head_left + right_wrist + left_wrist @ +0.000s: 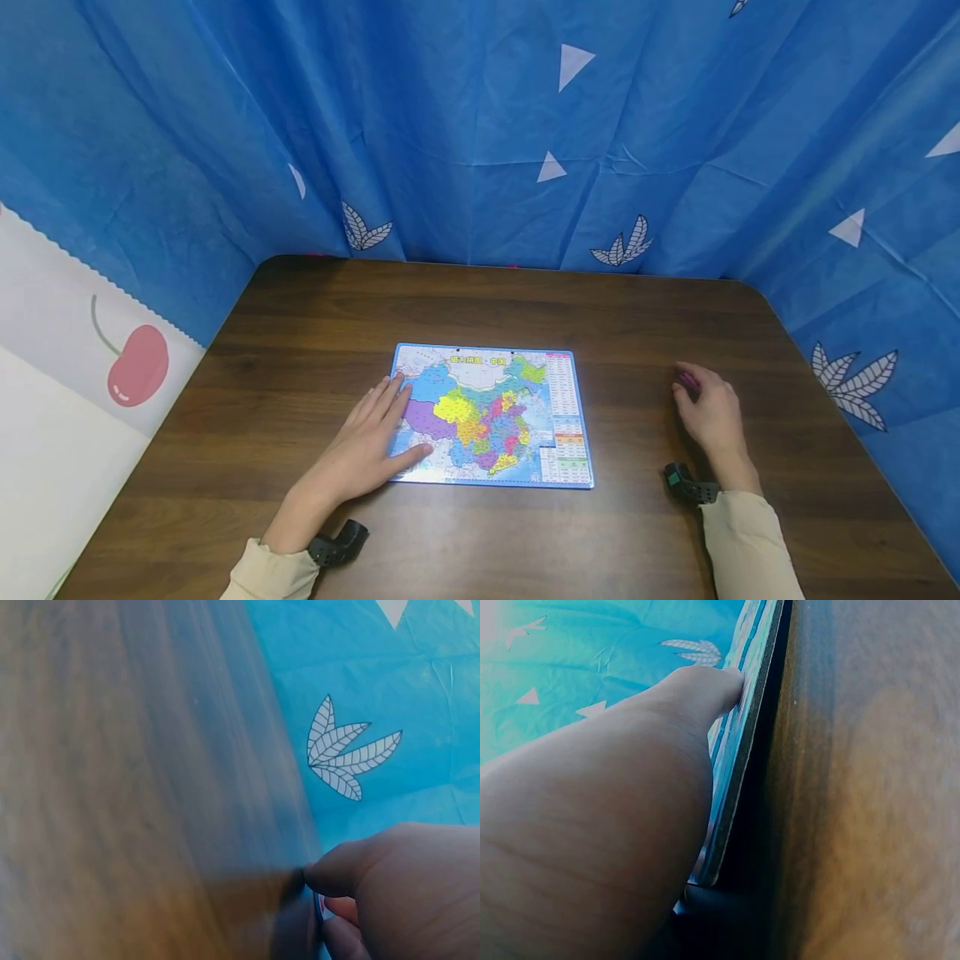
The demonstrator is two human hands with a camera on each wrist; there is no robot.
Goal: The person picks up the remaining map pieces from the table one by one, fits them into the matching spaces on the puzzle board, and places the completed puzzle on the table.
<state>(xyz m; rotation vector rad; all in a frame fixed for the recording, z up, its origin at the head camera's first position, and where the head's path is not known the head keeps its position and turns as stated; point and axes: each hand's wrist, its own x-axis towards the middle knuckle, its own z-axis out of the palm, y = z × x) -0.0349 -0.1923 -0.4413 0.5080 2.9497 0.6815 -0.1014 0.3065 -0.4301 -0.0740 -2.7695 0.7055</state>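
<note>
A flat map puzzle board (487, 417) with a blue rim and many coloured regions lies on the table. My left hand (367, 442) rests over its left side, fingers straight and spread, the thumb lying across the lower left corner. In the left wrist view the thumb (712, 686) touches the board's printed face, whose thick edge (739, 772) shows beside it. Right of the board, my right hand (714, 417) pinches a small purple piece (688, 381) between thumb and fingers, low over the table. Only a thin sliver of that piece shows in the right wrist view; the fingers hide most of it.
The dark wooden table (630, 325) has rounded far corners. Blue curtains (480, 125) with white triangles and leaves hang behind it and along the right side. A white cloth with a cherry print (138, 367) hangs at the left. Each wrist wears a black camera band (339, 543).
</note>
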